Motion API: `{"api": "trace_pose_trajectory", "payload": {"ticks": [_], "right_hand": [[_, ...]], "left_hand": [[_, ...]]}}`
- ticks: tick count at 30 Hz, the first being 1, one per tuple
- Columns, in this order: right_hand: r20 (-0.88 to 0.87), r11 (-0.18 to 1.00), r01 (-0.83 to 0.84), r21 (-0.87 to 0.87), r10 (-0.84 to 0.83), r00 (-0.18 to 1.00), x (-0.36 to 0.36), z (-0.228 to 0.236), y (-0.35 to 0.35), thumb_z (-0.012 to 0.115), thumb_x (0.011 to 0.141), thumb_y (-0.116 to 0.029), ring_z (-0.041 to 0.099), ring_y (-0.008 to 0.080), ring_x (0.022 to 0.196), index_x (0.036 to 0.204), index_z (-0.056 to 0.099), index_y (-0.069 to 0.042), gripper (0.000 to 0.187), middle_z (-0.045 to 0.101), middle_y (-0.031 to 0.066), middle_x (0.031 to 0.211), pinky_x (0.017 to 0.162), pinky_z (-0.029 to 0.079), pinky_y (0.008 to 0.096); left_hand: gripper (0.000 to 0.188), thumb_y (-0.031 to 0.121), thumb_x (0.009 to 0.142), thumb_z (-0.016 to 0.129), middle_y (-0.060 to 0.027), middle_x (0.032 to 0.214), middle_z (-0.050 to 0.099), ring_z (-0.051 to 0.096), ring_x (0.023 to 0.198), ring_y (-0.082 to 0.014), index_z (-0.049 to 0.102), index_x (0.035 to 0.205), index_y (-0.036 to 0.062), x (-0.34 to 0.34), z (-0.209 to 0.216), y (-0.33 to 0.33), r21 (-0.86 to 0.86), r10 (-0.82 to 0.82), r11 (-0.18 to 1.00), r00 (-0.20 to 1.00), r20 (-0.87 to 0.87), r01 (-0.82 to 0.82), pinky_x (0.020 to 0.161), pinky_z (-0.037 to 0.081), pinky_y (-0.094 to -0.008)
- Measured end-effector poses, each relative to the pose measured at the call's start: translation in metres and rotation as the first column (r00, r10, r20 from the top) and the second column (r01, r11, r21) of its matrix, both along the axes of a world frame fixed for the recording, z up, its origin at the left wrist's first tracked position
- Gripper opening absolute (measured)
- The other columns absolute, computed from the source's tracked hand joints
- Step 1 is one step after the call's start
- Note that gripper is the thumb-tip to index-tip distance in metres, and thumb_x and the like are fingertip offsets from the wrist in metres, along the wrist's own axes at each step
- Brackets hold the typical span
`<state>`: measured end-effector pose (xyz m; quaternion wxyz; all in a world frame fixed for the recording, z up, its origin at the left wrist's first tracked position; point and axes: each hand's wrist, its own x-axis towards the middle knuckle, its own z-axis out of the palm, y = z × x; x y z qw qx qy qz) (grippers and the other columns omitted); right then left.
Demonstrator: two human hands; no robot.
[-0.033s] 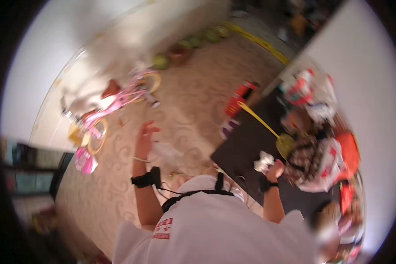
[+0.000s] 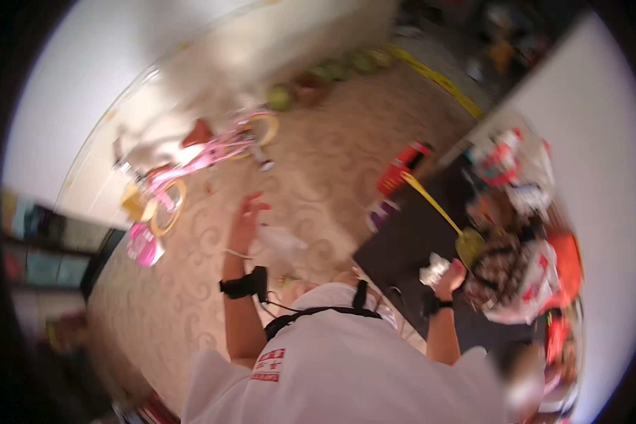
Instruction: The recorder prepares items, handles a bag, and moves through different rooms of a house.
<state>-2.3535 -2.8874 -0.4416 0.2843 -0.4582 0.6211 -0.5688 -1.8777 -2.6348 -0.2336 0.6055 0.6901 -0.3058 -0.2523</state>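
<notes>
My left hand is raised over the patterned floor, with its fingers partly curled and blurred. A whitish see-through sheet, perhaps thin plastic, hangs from its thumb side and seems to be held there. Over the dark table on the right, my right hand closes on a crumpled white wad; whether that is tissue or plastic cannot be made out. Just beyond this hand lie a yellow fly swatter and a brown checked bag. Dark straps with a cable are on my forearms.
A pink child's bicycle leans along the left wall, beside a pink-and-white round thing. Several green melons line the far wall. Plastic bags crowd the table's right side. Near its far edge are a red box and purple-white slippers.
The whole view has turned slightly, so the room and both hands sit a little farther right. Both hands keep the same hold.
</notes>
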Motion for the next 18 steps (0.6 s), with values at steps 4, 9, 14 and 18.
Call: {"api": "trace_pose_trajectory", "payload": {"ticks": [4, 9, 14, 18], "right_hand": [[0.332, 0.745, -0.626, 0.23, 0.545, 0.77, 0.18, 0.139, 0.024, 0.05, 0.084, -0.003, 0.055, 0.0104, 0.075, 0.097, 0.055, -0.003, 0.014, 0.058, 0.005, 0.09, 0.067, 0.047, 0.0232], [0.292, -0.152, -0.969, 0.194, 0.952, -0.091, 0.388, 0.2, 0.127, 0.057, 0.084, -0.017, 0.055, 0.0146, 0.092, 0.11, 0.049, -0.005, 0.03, 0.055, 0.0054, 0.103, 0.073, 0.047, 0.0282], [0.083, -0.617, -0.782, 0.082, 0.787, -0.612, 0.496, 0.249, 0.295, 0.061, 0.08, -0.014, 0.052, 0.0141, 0.098, 0.111, 0.048, -0.005, 0.035, 0.054, 0.0065, 0.106, 0.077, 0.045, 0.0289], [0.417, -0.799, -0.593, 0.103, 0.576, -0.703, 0.563, 0.213, 0.337, 0.057, 0.082, -0.011, 0.055, 0.0118, 0.085, 0.108, 0.049, -0.004, 0.028, 0.056, 0.0048, 0.097, 0.073, 0.043, 0.023]], "left_hand": [[0.033, 0.029, 0.091, 0.048, -0.0045, 0.092, 0.058, 0.055, 0.075, -0.0113, 0.049, 0.117, 0.0094, 0.02, 0.025, 0.072, 0.018, 0.188, 0.982, 0.971, -0.147, -0.188, 0.066, 0.048, -0.0256], [0.036, 0.033, 0.09, 0.049, -0.0035, 0.094, 0.057, 0.054, 0.077, -0.0102, 0.049, 0.118, 0.0103, 0.049, 0.032, 0.147, -0.03, 0.252, 0.964, 0.941, -0.227, -0.265, 0.07, 0.045, -0.0241], [0.035, 0.032, 0.093, 0.043, -0.0039, 0.096, 0.056, 0.054, 0.077, -0.0098, 0.047, 0.117, 0.0066, 0.068, 0.02, 0.208, -0.214, 0.425, 0.849, 0.865, -0.268, -0.484, 0.071, 0.045, -0.0244], [0.035, 0.031, 0.095, 0.039, -0.0048, 0.099, 0.056, 0.054, 0.085, -0.0115, 0.046, 0.117, 0.0044, 0.076, 0.025, 0.261, -0.242, 0.631, 0.685, 0.725, -0.275, -0.688, 0.077, 0.046, -0.0256]]}}
